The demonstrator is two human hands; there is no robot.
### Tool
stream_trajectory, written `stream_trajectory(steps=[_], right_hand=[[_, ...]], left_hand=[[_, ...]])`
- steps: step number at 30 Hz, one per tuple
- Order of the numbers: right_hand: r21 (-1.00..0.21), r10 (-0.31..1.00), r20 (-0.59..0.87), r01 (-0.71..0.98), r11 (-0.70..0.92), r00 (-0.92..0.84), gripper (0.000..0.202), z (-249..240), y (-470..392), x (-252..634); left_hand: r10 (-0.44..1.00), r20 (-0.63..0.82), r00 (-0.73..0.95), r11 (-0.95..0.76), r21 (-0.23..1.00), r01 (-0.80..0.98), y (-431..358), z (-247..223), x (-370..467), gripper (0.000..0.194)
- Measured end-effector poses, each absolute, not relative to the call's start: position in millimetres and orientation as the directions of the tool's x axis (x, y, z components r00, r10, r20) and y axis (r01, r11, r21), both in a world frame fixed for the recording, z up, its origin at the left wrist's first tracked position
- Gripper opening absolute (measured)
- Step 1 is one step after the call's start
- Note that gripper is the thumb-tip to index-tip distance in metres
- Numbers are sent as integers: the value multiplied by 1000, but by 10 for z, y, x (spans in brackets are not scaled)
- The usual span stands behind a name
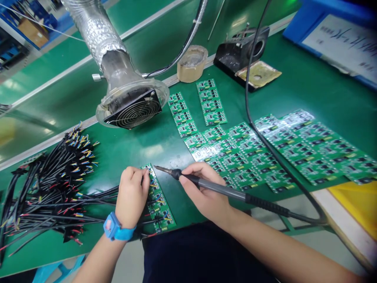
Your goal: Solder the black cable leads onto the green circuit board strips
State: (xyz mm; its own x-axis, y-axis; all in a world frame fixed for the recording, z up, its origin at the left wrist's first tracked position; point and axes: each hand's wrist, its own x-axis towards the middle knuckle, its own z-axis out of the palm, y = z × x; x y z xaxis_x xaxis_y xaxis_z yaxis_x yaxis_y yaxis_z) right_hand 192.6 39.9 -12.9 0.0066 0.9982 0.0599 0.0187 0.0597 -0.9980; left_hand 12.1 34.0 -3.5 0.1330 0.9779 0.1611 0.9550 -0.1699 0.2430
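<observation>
My right hand (206,192) is closed round the grip of a soldering iron (219,186). The iron's tip points left, just off the upper end of a green circuit board panel (161,194). My left hand (132,194), with a blue wrist strap (119,230) below it, pinches at that upper end. What its fingertips hold is too small to make out. Black cables (100,194) run from the left, under or behind this hand, towards the panel. Coloured wire ends lie on several of the panel's sections.
A pile of black cables (55,188) lies left. Several board panels (244,157) spread to the right. A fume extractor (134,106) hangs over the bench. Behind stand a tape roll (192,65), an iron stand (235,55) and a blue bin (330,35). The iron's cord (265,141) crosses the panels.
</observation>
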Motion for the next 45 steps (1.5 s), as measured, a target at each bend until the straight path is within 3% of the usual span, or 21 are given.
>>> stream_trajectory(steps=[7,12,20,30,45], right_hand=[[-998,998,60,19,60,-6,6,-145,401,1922],[-997,998,68,26,68,-10,5,-124,408,1927],[-996,998,35,77,39,-52,4,-118,418,1913],[-993,997,15,116,24,-80,4,-112,414,1895],[-994,999,23,101,27,-38,5,-129,414,1892]], left_hand=[[973,186,135,-171,196,966,323,-20,127,10],[981,127,147,-168,175,970,340,-20,134,11],[985,154,81,-127,322,938,428,-9,121,7],[993,106,57,-92,358,929,490,51,113,7],[993,110,47,-77,290,954,497,36,143,9]])
